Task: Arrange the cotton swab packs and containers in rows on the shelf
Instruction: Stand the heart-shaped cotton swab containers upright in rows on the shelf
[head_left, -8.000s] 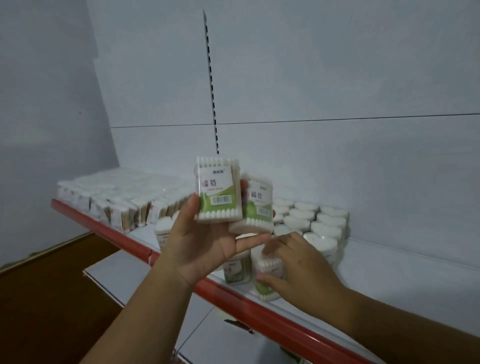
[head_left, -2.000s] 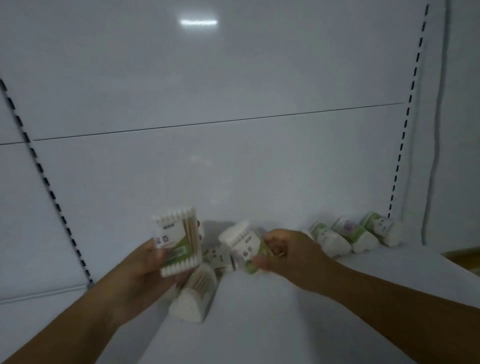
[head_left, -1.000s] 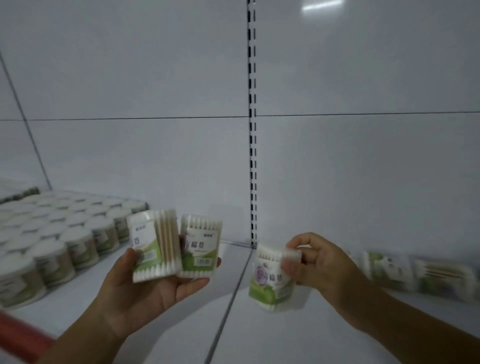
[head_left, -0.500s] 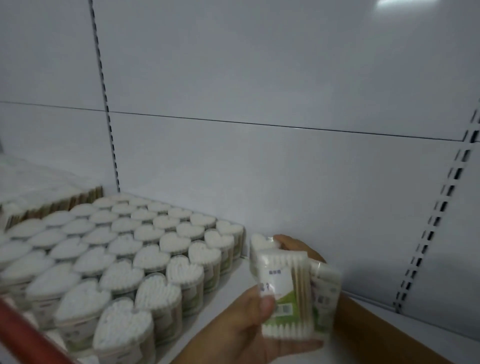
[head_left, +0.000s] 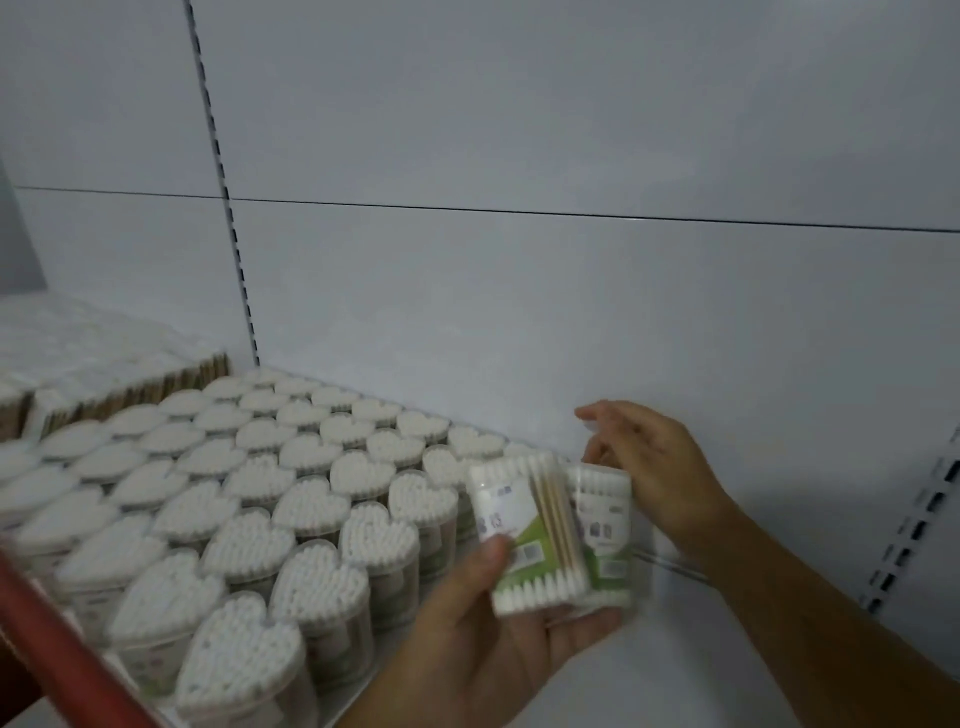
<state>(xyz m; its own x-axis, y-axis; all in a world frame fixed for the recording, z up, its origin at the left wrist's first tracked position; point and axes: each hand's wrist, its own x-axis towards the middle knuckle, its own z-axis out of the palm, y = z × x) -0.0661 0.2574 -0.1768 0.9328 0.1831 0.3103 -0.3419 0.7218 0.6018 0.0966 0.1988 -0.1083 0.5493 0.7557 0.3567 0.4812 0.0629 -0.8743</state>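
I see the left hand (head_left: 498, 639) with its fingers curled round two swab packs (head_left: 519, 525), thumb across the front one, just above the shelf (head_left: 634, 686) and beside the heart-shaped containers (head_left: 291, 493) standing in rows. The right hand (head_left: 660, 478) reaches behind the packs; I cannot tell whether its blurred fingers hold anything.

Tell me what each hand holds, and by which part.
The left hand holds two packs by their lower part: thumb on the front label, fingers beneath. Whether the right hand holds anything cannot be told.
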